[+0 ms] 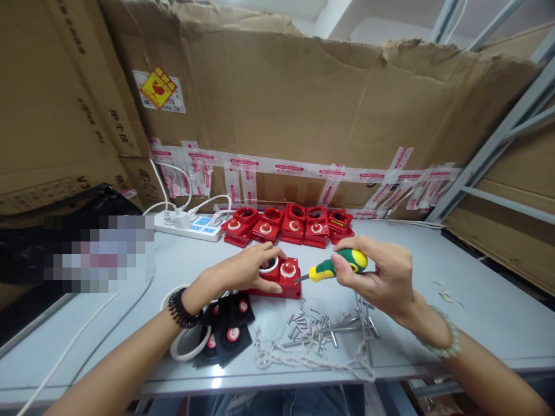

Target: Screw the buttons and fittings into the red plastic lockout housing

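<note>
My left hand (255, 268) is wrapped over the left part of a red box (289, 284) on the table, its fingers gripping the casing. The box carries a red dome with a pale ring round it and a white-rimmed round opening, partly covered by my fingers. In my right hand (381, 277) is a screwdriver (326, 268) with a green and yellow handle. Its shaft points left, with the tip at the right corner of the box; I cannot tell whether it sits in a screw. Loose screws (299, 326) lie just in front of the box.
Several similar red boxes (292, 225) stand in a row at the back. A power strip (191, 225) is left of them. Black square pieces (234, 341), white rings (191, 352), clear discs (269, 323) and white cord (321, 365) lie near the front edge. Cardboard (303, 98) walls the back.
</note>
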The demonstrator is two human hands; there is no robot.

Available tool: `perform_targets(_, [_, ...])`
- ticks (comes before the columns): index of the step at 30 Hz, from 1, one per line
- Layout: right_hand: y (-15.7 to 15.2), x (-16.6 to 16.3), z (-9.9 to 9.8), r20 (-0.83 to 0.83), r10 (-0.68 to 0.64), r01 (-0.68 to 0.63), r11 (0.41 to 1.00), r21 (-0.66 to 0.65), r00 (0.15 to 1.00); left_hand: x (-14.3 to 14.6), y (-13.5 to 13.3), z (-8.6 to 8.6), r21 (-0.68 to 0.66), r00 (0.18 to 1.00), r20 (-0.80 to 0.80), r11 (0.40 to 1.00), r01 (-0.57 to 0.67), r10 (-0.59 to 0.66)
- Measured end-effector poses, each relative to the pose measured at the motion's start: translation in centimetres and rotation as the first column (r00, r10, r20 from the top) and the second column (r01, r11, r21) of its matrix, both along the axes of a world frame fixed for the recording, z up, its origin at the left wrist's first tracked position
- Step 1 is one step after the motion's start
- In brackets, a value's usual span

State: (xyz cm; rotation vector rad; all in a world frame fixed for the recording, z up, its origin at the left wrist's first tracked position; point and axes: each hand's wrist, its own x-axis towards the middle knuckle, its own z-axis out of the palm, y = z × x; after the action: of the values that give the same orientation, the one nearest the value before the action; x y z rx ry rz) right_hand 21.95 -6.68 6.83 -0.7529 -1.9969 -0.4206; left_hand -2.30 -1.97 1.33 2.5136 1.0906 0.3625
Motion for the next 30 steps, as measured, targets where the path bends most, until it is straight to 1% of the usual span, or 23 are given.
perform_targets(7, [0.0,0.4,-0.1,-0.001,-0.030,0.030,0.999,-0.018,1.000,0.0,0.0,0.1,-0.013,1.000,0.001,1.000,-0.008,0.008])
perform_targets(13, [0.1,0.8,0.0,-0.012,0.001,-0.001,0.999,-0.040,1.000,0.0,0.0,0.0,-0.002,1.000,-0.007,1.000,-0.002,0.002])
perform_targets(16, [0.5,0.5,0.7,0.064,0.051,-0.044,0.993,-0.108,0.997,0.0,0.1,-0.1,-0.001,1.000,-0.007,1.000,0.002,-0.002])
perform_targets(19, [1.2,-0.7,1.9,0.152,0.091,-0.056,0.974,-0.218,0.984,-0.1,0.3,-0.3,0.016,1.000,-0.001,1.000,0.017,-0.017])
perform_targets(20, [1.4,-1.3,2.3,0.185,0.074,-0.026,0.968,-0.250,0.980,-0.2,0.4,-0.4,0.023,1.000,0.002,1.000,0.022,-0.022])
perform_targets(21, [1.5,-2.0,2.7,0.229,0.025,0.036,0.965,-0.260,0.973,-0.3,0.4,-0.6,0.029,1.000,0.007,0.999,0.027,-0.027])
perform_targets(23, [1.7,-3.3,3.4,0.296,-0.124,0.197,0.952,-0.234,0.947,-0.4,0.6,-0.9,0.036,0.999,0.019,0.999,0.037,-0.038])
perform_targets(24, [1.7,-3.9,3.7,0.323,-0.168,0.248,0.943,-0.224,0.931,-0.4,0.7,-1.1,0.039,0.999,0.025,0.998,0.043,-0.044])
perform_targets(25, [1.6,-4.3,3.8,0.341,-0.176,0.263,0.937,-0.229,0.923,-0.5,0.8,-1.3,0.044,0.998,0.034,0.998,0.047,-0.048])
perform_targets(26, [1.5,-4.7,3.9,0.352,-0.142,0.241,0.937,-0.255,0.925,-0.5,0.8,-1.4,0.052,0.998,0.044,0.997,0.048,-0.051])
perform_targets(28, [1.5,-5.2,3.8,0.340,0.033,0.101,0.924,-0.369,0.940,-0.5,0.9,-1.6,0.065,0.997,0.061,0.997,0.044,-0.048])
perform_targets(29, [1.6,-5.3,3.6,0.316,0.133,0.018,0.901,-0.434,0.940,-0.5,0.9,-1.6,0.069,0.997,0.065,0.997,0.042,-0.046])
perform_targets(30, [1.8,-5.3,3.4,0.284,0.206,-0.046,0.875,-0.482,0.936,-0.5,0.9,-1.5,0.069,0.997,0.062,0.997,0.042,-0.046])
